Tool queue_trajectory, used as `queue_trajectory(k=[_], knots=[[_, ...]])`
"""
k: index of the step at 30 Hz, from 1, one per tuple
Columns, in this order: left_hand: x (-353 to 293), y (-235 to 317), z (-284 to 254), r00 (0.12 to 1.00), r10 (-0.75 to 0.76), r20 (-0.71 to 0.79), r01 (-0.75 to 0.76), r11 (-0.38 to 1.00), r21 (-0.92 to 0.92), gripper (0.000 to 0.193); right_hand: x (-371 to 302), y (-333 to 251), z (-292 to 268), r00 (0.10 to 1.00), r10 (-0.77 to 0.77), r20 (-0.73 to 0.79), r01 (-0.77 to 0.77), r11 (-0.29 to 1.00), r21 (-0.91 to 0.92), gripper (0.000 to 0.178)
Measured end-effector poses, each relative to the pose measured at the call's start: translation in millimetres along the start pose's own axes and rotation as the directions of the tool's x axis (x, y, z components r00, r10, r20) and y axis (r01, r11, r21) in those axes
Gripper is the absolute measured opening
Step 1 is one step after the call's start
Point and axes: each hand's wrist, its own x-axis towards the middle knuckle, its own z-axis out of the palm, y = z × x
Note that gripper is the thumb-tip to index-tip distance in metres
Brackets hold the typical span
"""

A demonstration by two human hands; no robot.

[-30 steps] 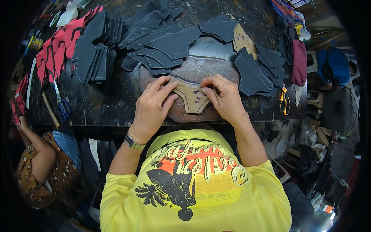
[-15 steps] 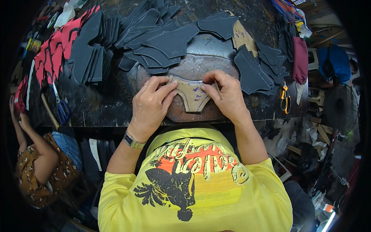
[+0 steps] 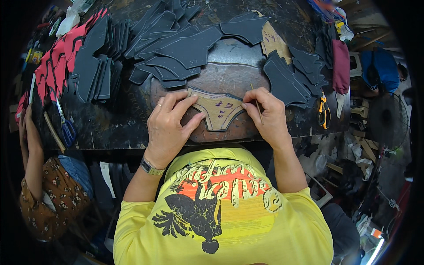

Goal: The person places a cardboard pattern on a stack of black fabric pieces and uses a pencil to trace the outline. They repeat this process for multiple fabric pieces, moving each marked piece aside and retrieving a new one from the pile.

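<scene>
A brown cardboard template (image 3: 215,107) with pen marks lies over a dark piece of the same outline, whose edge shows along its rim. The fingertips of my left hand (image 3: 171,121) hold the template's left side, index finger above and thumb lower down. At the right tip, my right hand (image 3: 269,115) pinches the edge of the template and dark piece. Between those same fingers it keeps a thin brown stick (image 3: 258,108), roughly upright; its kind I cannot make out. Both lie on a worn brown board (image 3: 234,75) at the table's near edge.
Dark cut pieces (image 3: 187,48) lie in overlapping piles beyond my hands, red pieces (image 3: 57,59) at far left. Blue-handled scissors (image 3: 68,131) are at left, yellow-handled snips (image 3: 324,112) at right. Another person's arm (image 3: 34,141) rests at the left table edge; a fan (image 3: 388,119) stands right.
My right hand has slid outward to the template's right tip, and the stick has swung more upright. My left thumb and index finger are further apart. The other person's hands have shifted.
</scene>
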Motion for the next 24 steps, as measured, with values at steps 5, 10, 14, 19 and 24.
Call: queue_trajectory(k=[5,10,14,19,24], knots=[[-0.3,1.7,0.2,1.000,0.003,0.008,-0.003,1.000,0.016,0.053,-0.5,-2.9,0.3,0.999,-0.046,-0.010,0.046,0.999,-0.013,0.017],[-3.8,7.3,-1.1,0.997,-0.058,0.055,0.055,0.998,0.041,0.060,-3.0,-2.0,1.9,1.000,-0.021,-0.014,0.021,1.000,-0.004,0.017],[-4.0,8.0,0.2,0.997,-0.059,0.052,0.057,0.997,0.050,0.061,-2.5,-1.4,1.6,1.000,-0.010,-0.021,0.010,1.000,0.022,0.017],[-5.6,9.0,0.8,0.997,-0.053,0.051,0.049,0.996,0.077,0.061,-0.4,-2.1,0.9,1.000,-0.012,-0.007,0.012,1.000,0.012,0.017],[-6.4,12.7,5.1,0.998,-0.022,0.059,0.020,0.999,0.034,0.051,1.1,-2.4,1.2,1.000,-0.006,0.013,0.006,1.000,0.023,0.019]])
